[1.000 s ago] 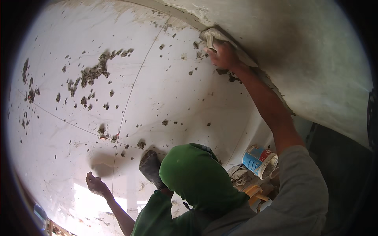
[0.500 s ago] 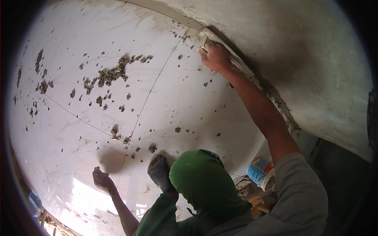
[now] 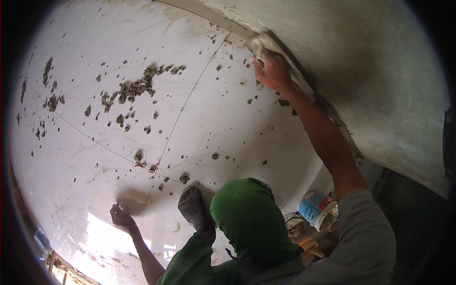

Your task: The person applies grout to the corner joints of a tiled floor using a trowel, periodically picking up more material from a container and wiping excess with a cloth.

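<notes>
At the foot of the grey cement wall [image 3: 380,76], my right hand [image 3: 275,71] is closed round a long, pale plastering float [image 3: 297,71]. The float's dark edge lies along the wall's base, and my fingers partly hide its handle. My left hand [image 3: 124,219] hangs over the white tiled floor [image 3: 190,137], apart from the mortar. Its fingers are curled and nothing shows in them. Grey mortar crumbs [image 3: 137,88] lie scattered and clumped across the tiles, with more beside my right forearm.
Below my arms show my green-trousered knee [image 3: 249,218] and a black shoe [image 3: 194,209] on the tiles. A blue and red bucket [image 3: 313,209] stands at the right, with an orange-yellow object [image 3: 311,246] near it. Small red pieces sit along the tile joints.
My right hand and the float have shifted slightly right along the wall, and more dark crumbs show beside my forearm. My left hand has moved a little left.
</notes>
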`<act>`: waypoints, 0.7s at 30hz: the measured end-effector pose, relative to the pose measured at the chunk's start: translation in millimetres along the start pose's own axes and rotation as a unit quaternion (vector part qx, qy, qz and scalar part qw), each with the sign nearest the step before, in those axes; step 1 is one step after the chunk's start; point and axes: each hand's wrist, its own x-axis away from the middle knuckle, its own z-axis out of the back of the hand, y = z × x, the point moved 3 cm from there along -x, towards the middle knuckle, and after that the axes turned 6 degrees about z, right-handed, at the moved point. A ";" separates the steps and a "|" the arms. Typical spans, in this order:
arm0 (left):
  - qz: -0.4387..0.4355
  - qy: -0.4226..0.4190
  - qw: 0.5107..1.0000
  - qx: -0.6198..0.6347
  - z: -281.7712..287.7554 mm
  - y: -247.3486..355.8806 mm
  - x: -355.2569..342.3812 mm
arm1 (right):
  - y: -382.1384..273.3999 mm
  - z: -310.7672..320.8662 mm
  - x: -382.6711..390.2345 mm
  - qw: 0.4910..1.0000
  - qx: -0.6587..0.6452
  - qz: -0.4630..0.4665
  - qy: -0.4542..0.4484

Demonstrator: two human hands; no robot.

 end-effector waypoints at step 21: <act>-0.005 0.009 1.000 0.018 22.6 8.0 -37.1 | 83.8 30.3 114.2 0.999 0.035 0.007 0.026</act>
